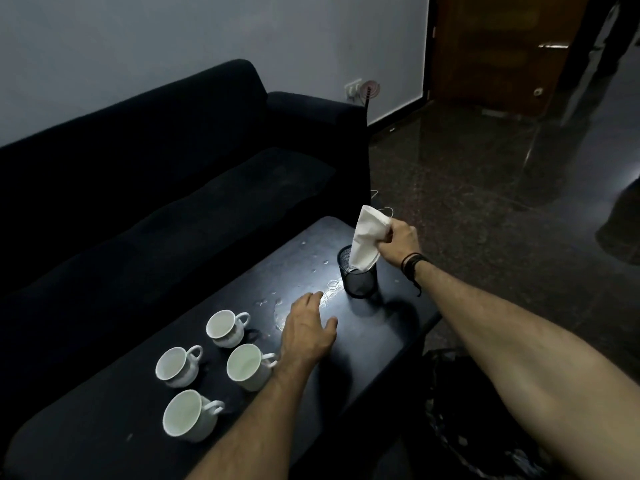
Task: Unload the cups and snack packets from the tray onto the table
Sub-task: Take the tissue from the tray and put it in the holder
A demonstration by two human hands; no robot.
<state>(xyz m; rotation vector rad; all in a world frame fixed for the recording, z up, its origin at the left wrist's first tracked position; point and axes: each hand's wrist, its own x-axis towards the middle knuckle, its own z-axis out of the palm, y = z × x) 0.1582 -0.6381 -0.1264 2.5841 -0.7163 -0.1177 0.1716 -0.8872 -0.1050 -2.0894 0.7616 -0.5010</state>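
Several white cups stand on the dark table (104, 431), among them one at the back (225, 327), one at the left (176, 365), one in the middle (247, 365) and one nearest me (188, 415). My left hand (306, 332) hovers flat over the table just right of the cups, fingers apart, holding nothing. My right hand (398, 242) pinches a white napkin (367, 237) whose lower end hangs into a black mesh holder (360, 280). No tray or snack packets are in view.
Water drops and a small wet patch (280, 313) lie on the table between my left hand and the holder. A dark sofa (156, 174) runs along the table's far side. A dark bag (467, 427) sits on the floor at the table's right edge.
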